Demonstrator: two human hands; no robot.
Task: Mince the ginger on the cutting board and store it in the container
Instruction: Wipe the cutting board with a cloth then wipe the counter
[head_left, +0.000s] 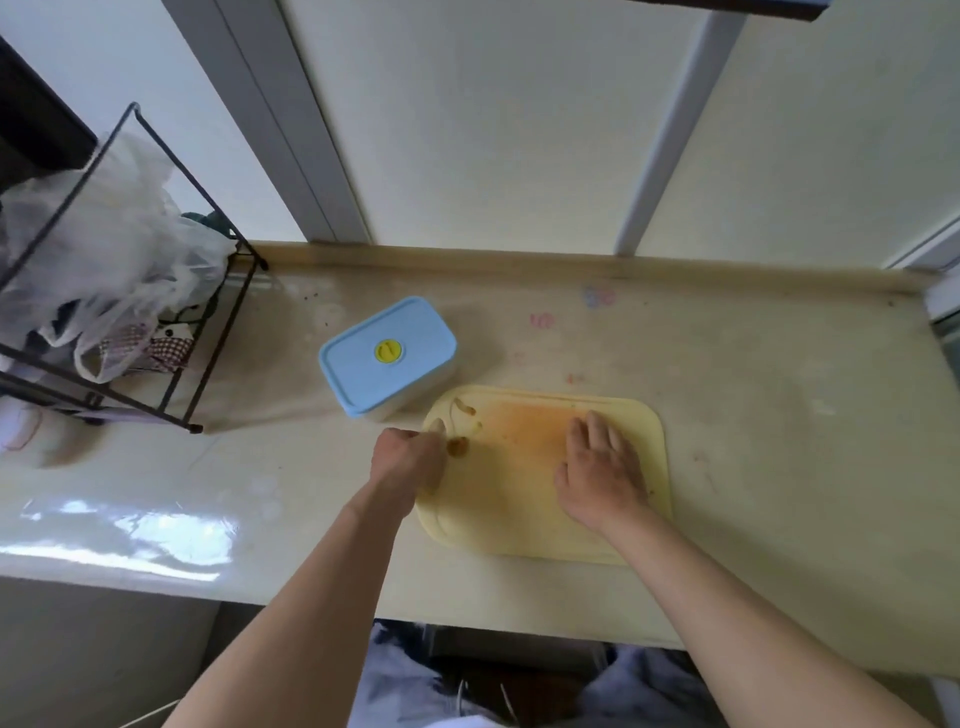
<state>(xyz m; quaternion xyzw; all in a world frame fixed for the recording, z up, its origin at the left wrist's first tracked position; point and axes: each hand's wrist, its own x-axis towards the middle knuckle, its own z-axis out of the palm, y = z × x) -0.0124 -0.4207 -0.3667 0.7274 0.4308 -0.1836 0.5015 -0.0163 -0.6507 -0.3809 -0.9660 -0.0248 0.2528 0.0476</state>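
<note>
Although only scraps are left to see, the small brown lump of ginger (458, 446) lies on the pale yellow plastic cutting board (519, 519), close to its left edge, with a thin strip and a crumb or two just beyond it. The left hand (408, 460) sits right beside that lump at the board's rim, its fingers curled under and turned from the camera; whether they pinch the rim, a bit of ginger or nothing at all I cannot tell. The right hand (602, 480) lies flat on the right half of the board, fingers straight and loosely spread, holding nothing. No knife shows anywhere.

Just off the board's far left corner stands the rectangular plastic container with the light blue lid (387, 358), and the lid is on. Further left on the glossy cream counter (753, 415) is a black wire rack (228, 322) stuffed with clear plastic bags.

Being so near the edge, the ginger could be nudged off onto the counter by the left knuckles. If the flat right hand leans sideways, the board may skid on the slick surface. Scooping ginger up before the lid comes off would leave both hands busy.
</note>
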